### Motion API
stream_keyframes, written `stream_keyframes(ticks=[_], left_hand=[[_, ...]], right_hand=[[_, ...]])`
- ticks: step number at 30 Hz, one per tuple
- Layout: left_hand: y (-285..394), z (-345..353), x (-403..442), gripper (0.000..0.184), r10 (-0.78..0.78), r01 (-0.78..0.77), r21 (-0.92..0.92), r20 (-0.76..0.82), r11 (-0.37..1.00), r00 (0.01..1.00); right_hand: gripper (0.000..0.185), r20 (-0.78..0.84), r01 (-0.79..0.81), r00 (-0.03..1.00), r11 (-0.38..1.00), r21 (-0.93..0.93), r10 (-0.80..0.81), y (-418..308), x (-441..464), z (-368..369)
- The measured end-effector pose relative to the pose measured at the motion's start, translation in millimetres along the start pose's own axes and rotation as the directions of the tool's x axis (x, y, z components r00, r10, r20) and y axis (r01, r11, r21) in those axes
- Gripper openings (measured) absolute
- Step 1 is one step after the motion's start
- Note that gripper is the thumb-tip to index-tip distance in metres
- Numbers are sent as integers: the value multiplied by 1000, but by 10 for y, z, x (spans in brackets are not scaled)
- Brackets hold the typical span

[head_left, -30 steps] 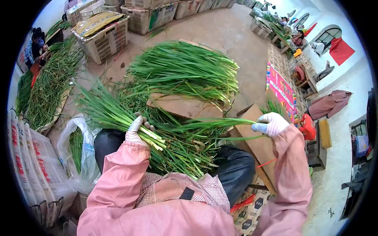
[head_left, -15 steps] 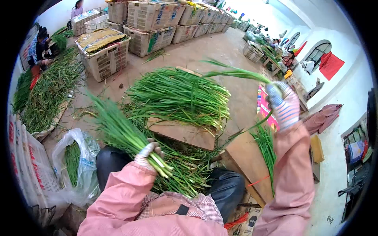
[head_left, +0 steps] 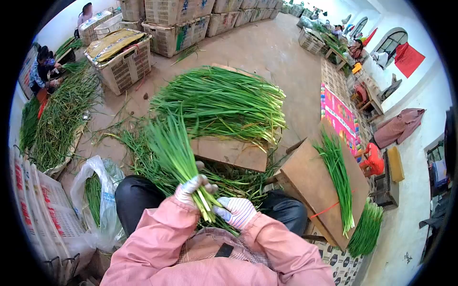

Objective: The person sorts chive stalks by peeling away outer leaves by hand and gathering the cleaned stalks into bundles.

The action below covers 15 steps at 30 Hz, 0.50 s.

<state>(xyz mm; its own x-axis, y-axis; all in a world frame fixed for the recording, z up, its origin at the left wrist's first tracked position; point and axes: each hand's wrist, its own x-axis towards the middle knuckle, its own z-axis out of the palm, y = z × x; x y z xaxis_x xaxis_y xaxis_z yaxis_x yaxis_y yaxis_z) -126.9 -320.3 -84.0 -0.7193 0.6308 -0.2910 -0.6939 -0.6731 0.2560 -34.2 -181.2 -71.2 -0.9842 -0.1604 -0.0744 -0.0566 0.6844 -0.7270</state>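
Note:
My left hand (head_left: 194, 187), in a pale work glove, is wrapped round a bunch of chives (head_left: 172, 145). Their green leaves fan up and away, and the whitish stem ends point toward my lap. At those stem ends, my right hand (head_left: 237, 211), in a striped glove, has its fingers closed on the lower stems; its fingertips are partly hidden. Beyond them, a large pile of chives (head_left: 222, 102) lies on a low wooden board (head_left: 231, 153). To the right, a smaller bundle (head_left: 338, 178) rests on a wooden bench top (head_left: 305, 183) beside a red tie (head_left: 324, 210).
Loose chives (head_left: 143, 155) litter the floor around my knees. On the left are a plastic bag (head_left: 110, 190), stacked white crates (head_left: 52, 205) and a crate with a yellow cover (head_left: 126, 66). Another bundle (head_left: 366, 229) stands right of the bench. People work farther off.
My right hand has come down from the upper right to the stem ends; the strands it held aloft no longer show in it. My left hand's bunch has shifted right and turned more upright.

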Motion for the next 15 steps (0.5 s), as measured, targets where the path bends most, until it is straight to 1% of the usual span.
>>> stream_keyframes(ticks=[1, 2, 3, 4, 5, 6, 7, 8, 9, 10, 11, 12, 13, 14, 15], left_hand=[[124, 63, 23, 54, 85, -85, 48, 15, 995, 996], [334, 136, 53, 53, 97, -97, -37, 14, 995, 995], [515, 228, 61, 49, 256, -256, -12, 103, 967, 961], [644, 324, 39, 50, 381, -397, 134, 135, 908, 915], [774, 422, 18, 52, 498, -525, 270, 165, 807, 851], [912, 345, 95, 51, 579, -619, 419, 237, 664, 780], [986, 362, 123, 44, 628, -627, 473, 181, 619, 757], [1061, 225, 251, 39, 643, -630, 401, 121, 665, 756], [1104, 93, 357, 35, 654, -633, 328, 57, 701, 754], [1015, 258, 293, 30, 585, -547, 327, -21, 770, 811], [958, 269, 344, 32, 486, -477, 118, -69, 871, 871], [892, 185, 389, 31, 443, -440, 58, -30, 896, 896], [827, 72, 449, 31, 400, -400, -4, 13, 916, 916], [783, -6, 487, 24, 338, -337, -51, 6, 940, 941], [722, -62, 516, 20, 314, -308, -108, 45, 945, 948]], right_hand=[[30, 109, 19, 994, 997, -81, -10, 100, -13, -38], [30, 224, 73, 974, 988, -133, -42, 207, -59, -73], [32, 288, 38, 957, 983, -179, 15, 312, -144, -101], [35, 380, -6, 917, 959, -283, 118, 442, -155, -151], [38, 456, -36, 861, 922, -385, 225, 555, -144, -202], [43, 380, -114, 862, 858, -500, 336, 471, -37, -428], [42, 203, -142, 939, 848, -511, 279, 531, 36, -564], [39, -39, -156, 986, 832, -532, 161, 707, 112, -619], [35, -107, -246, 969, 815, -525, 223, 773, 286, -751], [33, -186, -311, 950, 798, -516, 249, 879, 435, -853], [32, -283, -380, 920, 790, -481, 271, 1096, 561, -894], [33, -408, -479, 864, 731, -487, 294, 1226, 658, -918], [33, -528, -530, 813, 687, -498, 244, 1396, 743, -905], [32, -565, -574, 783, 653, -494, 260, 1525, 773, -839], [32, -599, -618, 751, 616, -489, 278, 1494, 804, -805]])
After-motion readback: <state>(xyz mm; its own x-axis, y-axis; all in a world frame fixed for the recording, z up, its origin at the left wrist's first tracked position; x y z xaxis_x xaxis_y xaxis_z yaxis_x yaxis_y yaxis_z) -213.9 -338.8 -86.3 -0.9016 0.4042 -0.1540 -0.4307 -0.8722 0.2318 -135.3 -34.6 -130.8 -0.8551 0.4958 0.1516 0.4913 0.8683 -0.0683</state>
